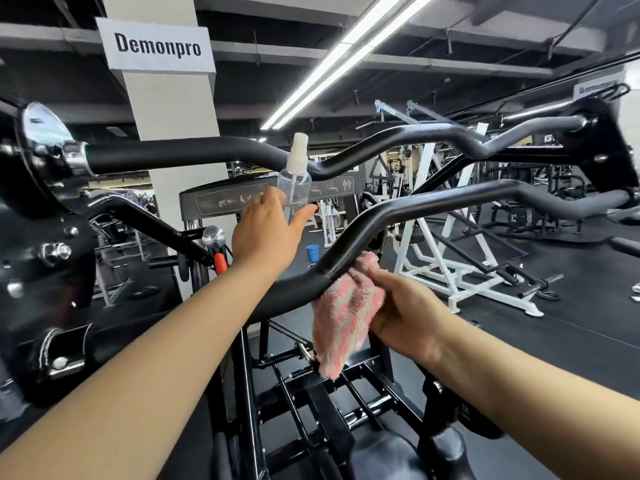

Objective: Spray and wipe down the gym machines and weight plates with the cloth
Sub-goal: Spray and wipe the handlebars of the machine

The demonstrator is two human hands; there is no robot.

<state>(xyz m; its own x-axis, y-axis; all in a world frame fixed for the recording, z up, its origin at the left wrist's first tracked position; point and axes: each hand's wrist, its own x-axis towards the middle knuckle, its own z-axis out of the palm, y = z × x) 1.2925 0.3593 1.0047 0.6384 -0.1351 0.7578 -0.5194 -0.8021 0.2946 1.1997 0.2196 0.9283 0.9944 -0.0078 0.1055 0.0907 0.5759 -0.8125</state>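
My left hand point(266, 233) holds a clear spray bottle point(294, 178) with a white nozzle, upright, just behind the near bent black handlebar point(433, 202) of the machine. My right hand point(405, 313) grips a pink and white fluffy cloth point(343, 313) and presses it against the underside of that near bar, where the bar bends. Part of the cloth hangs down below the bar. A second bent black bar point(214, 154) runs across farther away, above the bottle's body.
A chrome-capped pivot and black plate point(45, 161) stand at the left. The black machine frame point(311, 393) lies below my arms. A white pillar with a sign point(156, 43) stands behind. White racks point(450, 265), a blue cup point(312, 251) and black floor are on the right.
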